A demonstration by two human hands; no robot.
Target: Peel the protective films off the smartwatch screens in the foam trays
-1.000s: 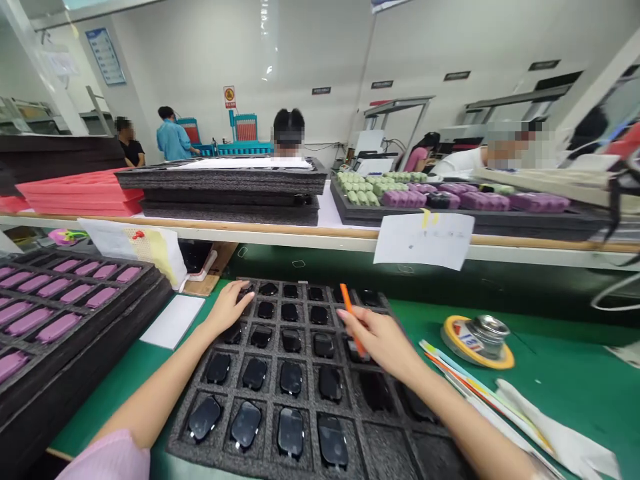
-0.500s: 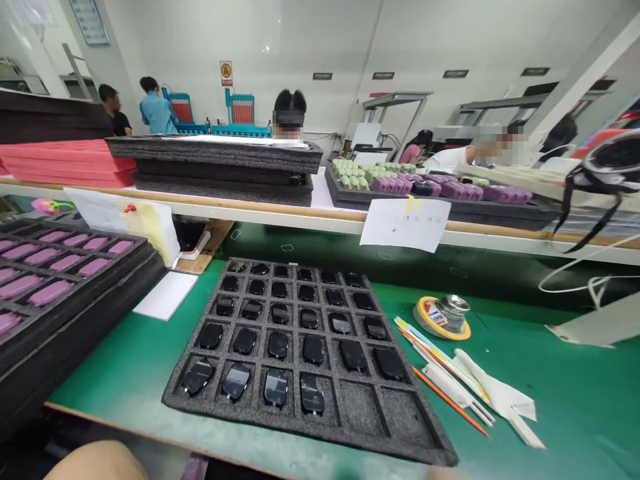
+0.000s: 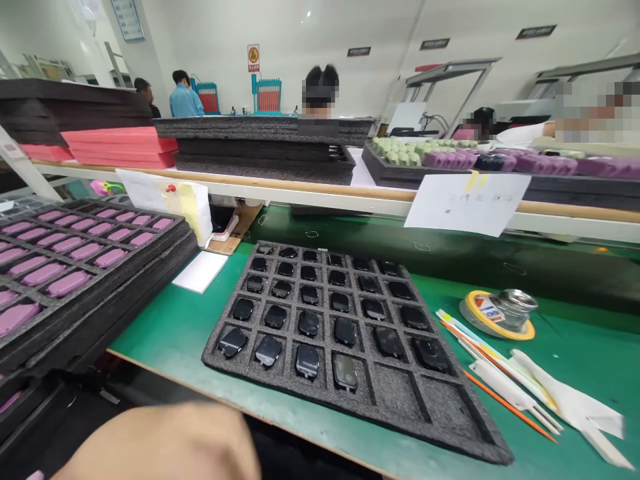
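The left hand [image 3: 170,440] is a blur at the bottom edge, apart from the black foam tray [image 3: 397,388] on the green bench [image 3: 155,333] — whether its fingers are clenched or hold anything, I cannot tell; the right hand is out of view, its state likewise unknown. Glossy black pieces [image 3: 308,360] lie in the tray's compartments, four along the near row from the left; an orange stick [image 3: 510,405] lies just right of it — the white pad [image 3: 200,272] beyond its left side.
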